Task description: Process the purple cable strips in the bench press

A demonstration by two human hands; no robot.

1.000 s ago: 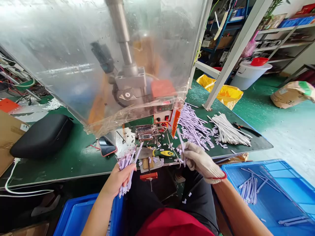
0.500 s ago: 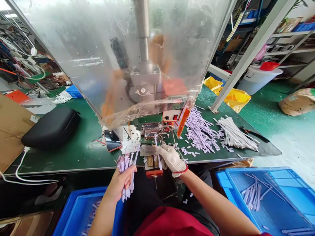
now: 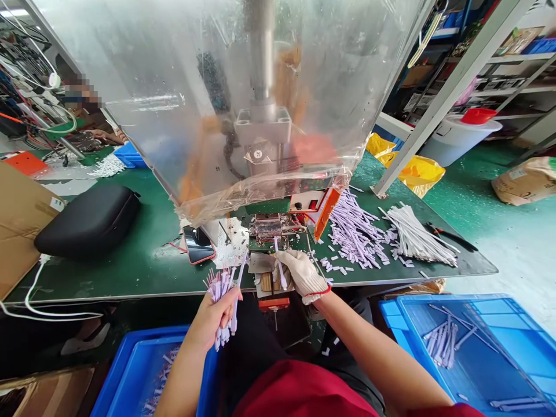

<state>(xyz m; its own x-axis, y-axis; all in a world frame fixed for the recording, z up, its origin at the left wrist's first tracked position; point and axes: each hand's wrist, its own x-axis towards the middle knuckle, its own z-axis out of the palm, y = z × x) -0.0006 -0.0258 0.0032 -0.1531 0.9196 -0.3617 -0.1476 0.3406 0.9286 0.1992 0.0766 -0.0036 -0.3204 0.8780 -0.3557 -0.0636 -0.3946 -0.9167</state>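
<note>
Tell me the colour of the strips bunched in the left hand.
Pale purple: the strips in the left hand show best in the head view.

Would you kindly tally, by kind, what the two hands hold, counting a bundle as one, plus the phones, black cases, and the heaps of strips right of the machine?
Lavender bundle, in the left hand: 1
Single lavender strip, in the gloved right hand: 1
Phone: 1
Black case: 1
Lavender heap: 1
White heap: 1
Total: 6
</note>
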